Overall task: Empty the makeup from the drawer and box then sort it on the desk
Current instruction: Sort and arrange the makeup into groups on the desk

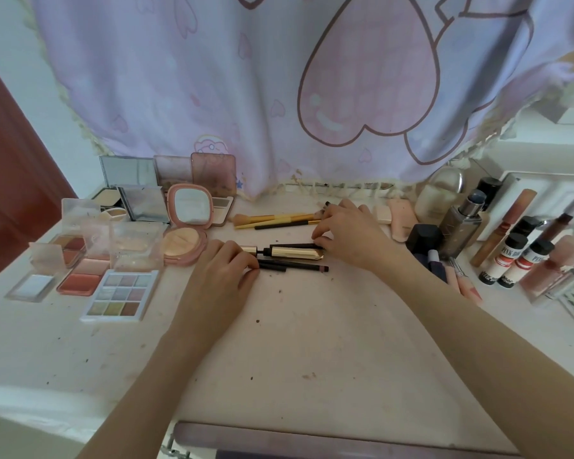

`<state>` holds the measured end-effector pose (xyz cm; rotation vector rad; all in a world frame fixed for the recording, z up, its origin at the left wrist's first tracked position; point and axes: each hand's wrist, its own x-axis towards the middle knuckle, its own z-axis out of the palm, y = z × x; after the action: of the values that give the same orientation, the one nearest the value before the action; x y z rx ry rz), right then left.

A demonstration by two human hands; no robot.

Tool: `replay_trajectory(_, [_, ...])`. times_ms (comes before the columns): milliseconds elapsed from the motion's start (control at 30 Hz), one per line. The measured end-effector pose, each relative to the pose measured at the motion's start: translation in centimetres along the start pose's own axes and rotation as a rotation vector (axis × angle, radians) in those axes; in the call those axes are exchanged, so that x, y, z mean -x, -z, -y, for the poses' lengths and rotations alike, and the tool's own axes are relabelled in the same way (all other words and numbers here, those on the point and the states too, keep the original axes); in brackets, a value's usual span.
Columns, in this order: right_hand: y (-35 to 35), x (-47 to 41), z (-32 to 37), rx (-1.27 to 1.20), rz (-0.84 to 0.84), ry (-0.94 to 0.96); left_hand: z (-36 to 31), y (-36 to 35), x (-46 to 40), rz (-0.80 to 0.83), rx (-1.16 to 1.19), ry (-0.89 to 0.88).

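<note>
Below the heart-print curtain (pixel 312 77), on the table (pixel 295 342), align the gold mascara tube (pixel 295 252) parallel above the black pencils (pixel 292 268), left hand (pixel 224 265) fingers pinching their ends, right hand (pixel 348 231) fingers steadying the tube's tip.

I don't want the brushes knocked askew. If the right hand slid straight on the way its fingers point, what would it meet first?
The right hand points left, so probably the gold mascara tube at its fingertips; the brushes lie beyond, likely clear, though depth is uncertain.
</note>
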<state>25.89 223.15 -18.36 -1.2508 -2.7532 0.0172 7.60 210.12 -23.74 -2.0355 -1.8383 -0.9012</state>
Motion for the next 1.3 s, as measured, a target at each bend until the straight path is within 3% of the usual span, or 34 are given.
replay_trajectory(200, [-0.5, 0.1, -0.2, -0.01, 0.042, 0.015, -0.1, 0.1, 0.0, -0.007, -0.005, -0.014])
replay_trajectory(433, [0.2, 0.6, -0.4, -0.144, -0.133, -0.077, -0.7, 0.7, 0.1, -0.055, -0.02, -0.006])
replay_trajectory(600, [0.8, 4.5, 2.1, -0.939, -0.21, -0.206, -1.4, 1.3, 0.1, -0.226, 0.055, 0.047])
replay_trajectory(667, [0.5, 5.9, 3.3, -1.118, -0.129, -0.222, -1.4, 1.5, 0.1, -0.284, 0.064, 0.016])
replay_trajectory(767, [-0.2, 6.8, 4.2, -1.221, -0.054, -0.238, -1.0, 1.4, 0.0, -0.238, 0.023, -0.071])
replay_trajectory(900, [-0.4, 6.9, 4.6, -1.695, -0.05, -0.312, -0.9, 0.8, 0.3, -0.148, 0.026, -0.191])
replay_trajectory(967, [-0.2, 6.7, 4.4, -1.945, -0.072, -0.34, -1.3, 0.9, 0.3, -0.151, 0.043, -0.177])
replay_trajectory(1033, [-0.2, 6.5, 4.1, -2.041, -0.11, -0.344, -1.6, 1.0, 0.1, -0.196, 0.048, -0.13])
replay_trajectory(1167, [-0.4, 7.0, 4.5, -1.837, -0.084, -0.294, -1.6, 1.0, 0.0, -0.26, 0.041, -0.107])
replay_trajectory(1300, [-0.8, 7.0, 4.9, -1.113, -0.182, -0.137, -1.8, 1.0, -0.1, -0.212, 0.024, -0.163])
